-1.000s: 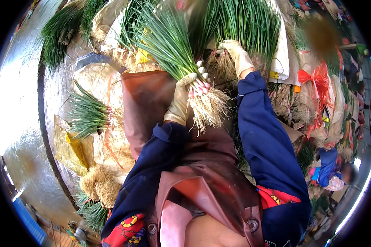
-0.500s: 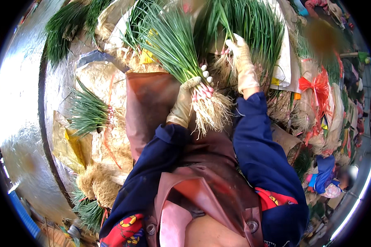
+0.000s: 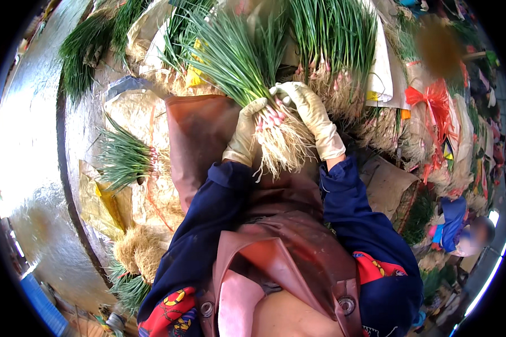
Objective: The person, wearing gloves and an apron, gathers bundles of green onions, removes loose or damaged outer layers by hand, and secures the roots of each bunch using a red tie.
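My gloved left hand is wrapped round a bunch of spring onions, below the long green leaves. Pink bulbs and a pale tangle of roots hang out toward me, over the brown apron. At the right side of the same bunch, my gloved right hand has its fingers curled in at the stems just above the bulbs. A large pile of spring onions lies beyond my right hand, roots toward me.
To the left, a small bunch of spring onions lies on pale sacking. More onions lie at the far left. A red plastic tie is on a bundle at right. Another person is at the lower right.
My right hand has come from the pile, with some spring onions, to the bunch in my left hand. The left hand has stayed almost in place, holding the bunch.
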Demonstrator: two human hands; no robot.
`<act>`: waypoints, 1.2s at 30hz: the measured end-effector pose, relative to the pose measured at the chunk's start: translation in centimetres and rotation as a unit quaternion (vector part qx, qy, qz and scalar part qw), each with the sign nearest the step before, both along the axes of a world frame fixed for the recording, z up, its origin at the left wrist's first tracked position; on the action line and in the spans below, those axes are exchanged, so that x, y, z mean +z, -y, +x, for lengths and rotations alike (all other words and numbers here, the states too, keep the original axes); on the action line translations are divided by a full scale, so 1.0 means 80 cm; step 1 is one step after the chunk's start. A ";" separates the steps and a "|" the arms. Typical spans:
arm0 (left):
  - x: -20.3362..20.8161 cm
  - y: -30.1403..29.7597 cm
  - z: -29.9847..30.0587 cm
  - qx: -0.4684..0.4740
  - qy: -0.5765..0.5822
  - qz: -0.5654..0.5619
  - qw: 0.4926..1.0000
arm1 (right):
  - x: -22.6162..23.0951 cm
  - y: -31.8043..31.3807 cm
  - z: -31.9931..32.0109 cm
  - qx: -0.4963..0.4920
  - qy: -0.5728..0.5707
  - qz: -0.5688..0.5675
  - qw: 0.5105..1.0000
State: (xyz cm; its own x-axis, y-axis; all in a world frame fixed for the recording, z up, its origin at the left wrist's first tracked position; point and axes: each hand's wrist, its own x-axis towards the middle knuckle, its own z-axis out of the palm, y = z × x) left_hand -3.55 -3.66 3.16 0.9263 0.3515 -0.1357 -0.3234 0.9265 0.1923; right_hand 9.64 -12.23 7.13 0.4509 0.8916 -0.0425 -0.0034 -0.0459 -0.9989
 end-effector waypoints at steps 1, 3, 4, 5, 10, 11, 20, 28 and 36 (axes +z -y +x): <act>0.015 0.010 0.002 0.043 -0.034 -0.014 0.998 | 0.002 0.003 0.002 0.002 -0.048 0.017 0.999; 0.025 0.013 -0.008 0.030 -0.030 -0.075 0.996 | 0.011 0.002 0.004 -0.047 -0.221 -0.005 0.974; 0.032 0.012 -0.009 0.030 -0.020 -0.096 0.995 | -0.004 -0.001 0.010 -0.065 -0.180 -0.027 0.981; 0.011 0.006 -0.013 0.017 -0.002 -0.060 0.998 | -0.030 -0.008 0.020 -0.083 -0.137 -0.047 0.986; 0.011 0.013 -0.009 0.041 0.111 -0.110 0.987 | -0.087 -0.044 0.023 -0.099 -0.187 -0.020 0.977; 0.012 0.013 -0.010 0.046 0.135 -0.123 0.982 | -0.090 -0.053 0.017 -0.068 -0.195 0.019 0.978; 0.011 0.011 -0.009 0.044 0.210 -0.187 0.959 | -0.100 -0.068 0.021 0.023 0.155 -0.218 0.963; 0.029 0.021 -0.008 0.055 0.027 -0.084 0.995 | -0.023 0.008 0.097 -0.369 0.433 -0.275 0.775; 0.001 0.003 -0.010 -0.075 0.013 -0.022 0.997 | 0.027 -0.046 0.030 -0.066 0.386 -0.292 0.872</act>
